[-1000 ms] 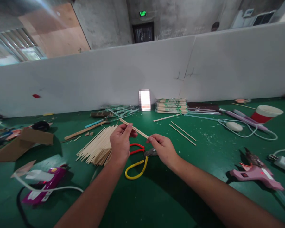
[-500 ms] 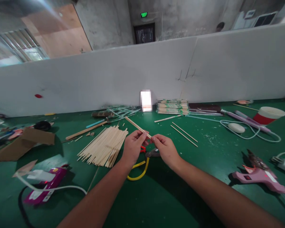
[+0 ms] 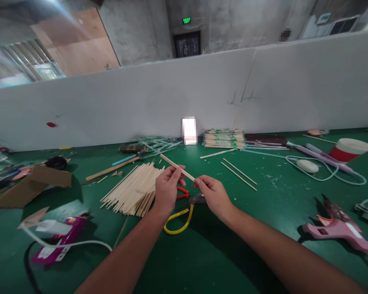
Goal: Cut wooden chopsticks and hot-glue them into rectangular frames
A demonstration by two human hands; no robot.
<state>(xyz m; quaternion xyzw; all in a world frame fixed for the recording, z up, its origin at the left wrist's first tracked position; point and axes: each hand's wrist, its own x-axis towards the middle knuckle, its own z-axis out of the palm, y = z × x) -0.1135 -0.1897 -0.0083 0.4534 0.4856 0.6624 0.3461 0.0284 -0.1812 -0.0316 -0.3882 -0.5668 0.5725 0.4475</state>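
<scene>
Between finger and thumb, my left hand [image 3: 167, 183] grips a few thin wooden sticks [image 3: 168, 161] laid side by side; how many cannot be told. My right hand [image 3: 213, 192] pinches the near end of the same sticks, which slant up and away to the left. Below my hands lie pliers [image 3: 192, 199] with a red and a yellow handle, partly hidden by my fingers. Just left of my left hand spreads a pile of pale wooden sticks [image 3: 131, 190]. Two loose sticks [image 3: 239, 174] rest on the green table to the right.
Wrapped stick bundles [image 3: 223, 139] are stacked by the white partition [image 3: 125, 102], beside a bright phone-like screen [image 3: 189, 130]. A purple glue gun [image 3: 59, 241] with a white cord lies left, a pink glue gun [image 3: 340, 232] right. A paper cup [image 3: 349, 151] and cardboard [image 3: 33, 183] flank the table.
My left hand has slid a little left and up along the sticks, away from my right hand, so more stick shows between them. My right hand stays at the near end.
</scene>
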